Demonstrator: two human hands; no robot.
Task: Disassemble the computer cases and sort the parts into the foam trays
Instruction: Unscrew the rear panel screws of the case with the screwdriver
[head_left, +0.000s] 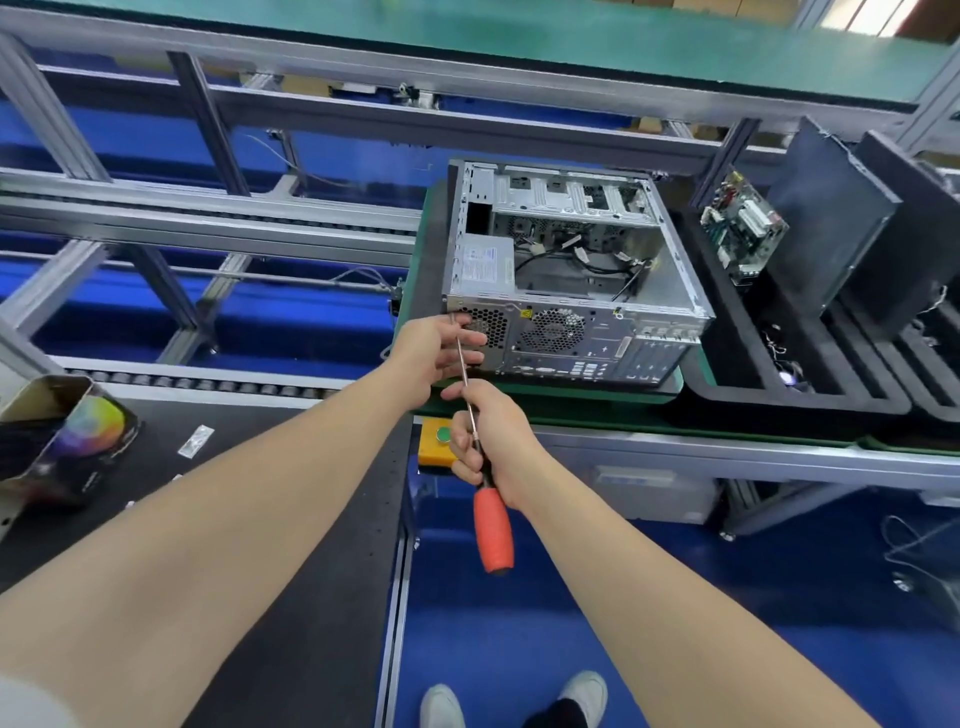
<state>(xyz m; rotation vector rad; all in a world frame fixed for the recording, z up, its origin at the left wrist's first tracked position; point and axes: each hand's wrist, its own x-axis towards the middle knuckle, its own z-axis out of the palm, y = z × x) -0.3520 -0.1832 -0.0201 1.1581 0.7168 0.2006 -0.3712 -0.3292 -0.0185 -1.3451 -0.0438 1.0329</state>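
Head view: both my hands hold the screwdriver (493, 530) at the rear of the case (571, 280).
My right hand (488, 441) is wrapped round the tool where shaft meets handle, the orange handle sticking out below my palm. My left hand (439, 348) curls its fingers round the shaft near the tip, at the case's rear left corner. The case lies open side up on a green mat (545, 391), just left of a black foam tray (727, 396) where a board (740, 228) stands on edge.
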